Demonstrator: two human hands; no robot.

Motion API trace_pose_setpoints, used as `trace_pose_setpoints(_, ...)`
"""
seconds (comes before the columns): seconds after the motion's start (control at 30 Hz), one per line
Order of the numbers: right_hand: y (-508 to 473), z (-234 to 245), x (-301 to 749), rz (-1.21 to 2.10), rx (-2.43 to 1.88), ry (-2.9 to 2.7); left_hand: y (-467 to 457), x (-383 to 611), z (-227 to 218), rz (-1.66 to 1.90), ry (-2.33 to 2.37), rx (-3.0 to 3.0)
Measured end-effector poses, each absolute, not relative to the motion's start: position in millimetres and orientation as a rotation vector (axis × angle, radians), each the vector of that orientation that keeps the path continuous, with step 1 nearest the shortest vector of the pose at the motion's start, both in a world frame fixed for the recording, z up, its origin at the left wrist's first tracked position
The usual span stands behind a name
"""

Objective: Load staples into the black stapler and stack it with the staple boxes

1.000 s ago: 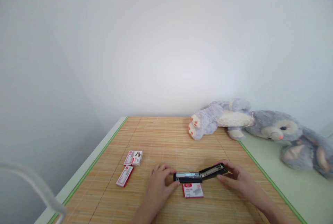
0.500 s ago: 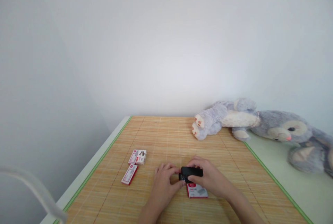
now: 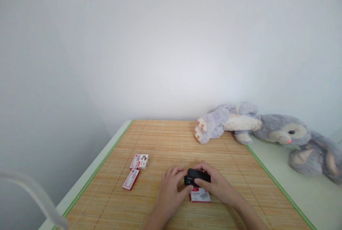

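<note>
My right hand (image 3: 216,183) grips a black stapler (image 3: 197,177) from its right side, with the thumb on the near face and the fingers behind. My left hand (image 3: 171,192) pinches the stapler's left end between thumb and index finger; its other fingers reach forward above the mat. Under and just in front of the stapler lies a red-and-white staple box (image 3: 200,196), its far edge partly covered. The undersides of both hands are hidden.
Left of my hands lie a small white-and-red box (image 3: 131,179) and, touching it, a boxed pair (image 3: 139,161). A grey plush toy (image 3: 240,121) stretches along the back right. Bamboo mat (image 3: 165,141) covers the table. A pale curved bar (image 3: 37,198) stands front left.
The stapler and both hands have shifted slightly right over the mat, and the stapler is turned a little. The camera view has swung slightly right. Both hands keep their hold.
</note>
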State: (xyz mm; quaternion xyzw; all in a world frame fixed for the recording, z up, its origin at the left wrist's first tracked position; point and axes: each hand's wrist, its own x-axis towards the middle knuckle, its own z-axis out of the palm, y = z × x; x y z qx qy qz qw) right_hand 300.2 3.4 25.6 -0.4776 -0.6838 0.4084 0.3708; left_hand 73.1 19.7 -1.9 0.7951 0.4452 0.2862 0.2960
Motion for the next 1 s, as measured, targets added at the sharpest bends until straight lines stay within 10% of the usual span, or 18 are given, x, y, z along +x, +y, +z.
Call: trace_pose_setpoints(1.0, -32.0, 22.1, 366.3, 1.107, -1.284, -1.305, 22.2, 76.8, -1.8, 0.749, 1.141, 2.076)
